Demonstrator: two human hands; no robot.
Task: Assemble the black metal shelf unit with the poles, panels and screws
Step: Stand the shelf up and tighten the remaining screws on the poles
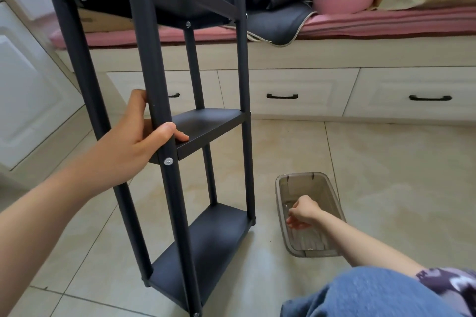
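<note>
the black shelf unit (206, 131) is seen standing upright on the tiled floor (386, 162), with three panels fixed between four poles. the near front pole (154, 72) is gripped by the left hand (134, 141) just above the middle panel (206, 128), beside a silver screw (168, 161). the right hand (302, 212) is held inside a clear plastic tray (280, 188) on the floor, fingers curled, possibly pinching a small part. drawers (283, 95) are seen behind.
</note>
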